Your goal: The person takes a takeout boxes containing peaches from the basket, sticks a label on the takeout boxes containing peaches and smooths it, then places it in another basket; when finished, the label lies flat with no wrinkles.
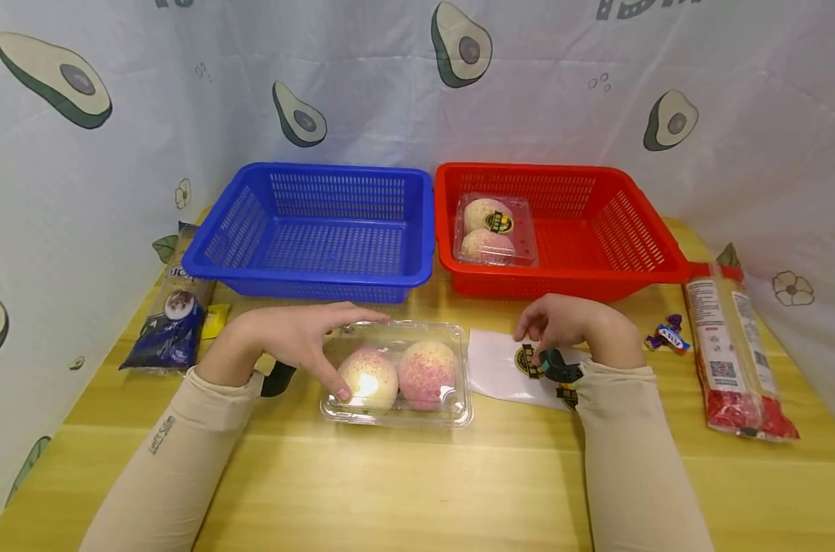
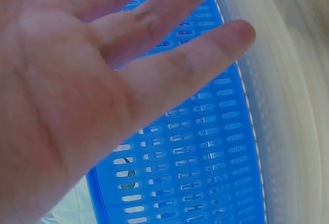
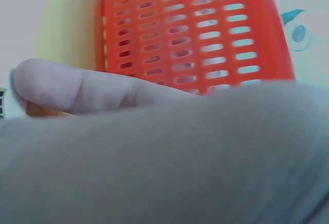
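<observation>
A clear plastic clamshell box holding two pink-speckled round peaches lies on the table. Over its left end spreads my left hand, the thumb on the near part of the lid and the fingers by the far edge. Those fingers look extended in the left wrist view. My right hand is bent down over a white sheet of black round stickers. Its fingertips are at the sheet near one sticker; whether they pinch anything is not clear.
Behind the hands stand a blue basket and a red basket; another box of peaches sits in the red one. At left lie a dark packet and a yellow packet. Wrapped candies and a red-ended bag lie right.
</observation>
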Motion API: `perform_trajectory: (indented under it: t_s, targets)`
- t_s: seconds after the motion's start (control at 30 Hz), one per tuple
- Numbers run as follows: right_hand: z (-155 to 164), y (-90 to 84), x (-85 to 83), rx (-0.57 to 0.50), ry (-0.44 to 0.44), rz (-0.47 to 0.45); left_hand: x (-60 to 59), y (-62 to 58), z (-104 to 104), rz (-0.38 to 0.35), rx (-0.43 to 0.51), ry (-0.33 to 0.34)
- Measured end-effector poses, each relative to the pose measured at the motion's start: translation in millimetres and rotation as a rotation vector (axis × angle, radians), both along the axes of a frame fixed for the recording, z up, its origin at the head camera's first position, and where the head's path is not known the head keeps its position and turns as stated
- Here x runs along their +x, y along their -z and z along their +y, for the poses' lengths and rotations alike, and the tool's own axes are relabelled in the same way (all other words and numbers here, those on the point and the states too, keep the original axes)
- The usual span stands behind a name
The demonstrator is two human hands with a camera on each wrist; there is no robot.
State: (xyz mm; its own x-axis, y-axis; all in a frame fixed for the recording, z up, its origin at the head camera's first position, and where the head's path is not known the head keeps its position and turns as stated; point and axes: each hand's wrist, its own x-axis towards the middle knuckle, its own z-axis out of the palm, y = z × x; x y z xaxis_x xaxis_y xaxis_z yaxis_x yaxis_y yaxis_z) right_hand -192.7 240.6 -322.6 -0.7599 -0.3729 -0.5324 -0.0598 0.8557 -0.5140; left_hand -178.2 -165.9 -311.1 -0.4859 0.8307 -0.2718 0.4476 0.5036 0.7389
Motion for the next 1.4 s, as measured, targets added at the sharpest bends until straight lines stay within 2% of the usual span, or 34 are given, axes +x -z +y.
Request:
perform_trajectory:
  t_s: [0.3, 0.67, 0.87, 1.23, 1.4]
  targets:
    - [-1.9, 3.0, -1.2, 0.066, 0.044, 0.024, -0.6, -0.5, 0.1, 0.011, 0.011, 0.015]
    - [-0.6, 5.8, -3.6, 0.031, 0.006, 0.014, 0.5, -1.1, -0.1, -0.006, 0.007, -0.003]
    - [-2.3, 5.9, -3.7, 0.026, 0.022, 0.011, 0.2, -0.4, 0.4, -0.008, 0.003, -0.008]
    - [-2.9, 6.3, -4.6, 0.071, -0.059, 0.070, 0.0, 0.1, 0.3, -0.010, -0.003, -0.016]
    - [-3.6, 5.1, -4.4, 0.078, -0.090, 0.036, -0.4, 0.5, 0.1, -0.005, 0.003, -0.009]
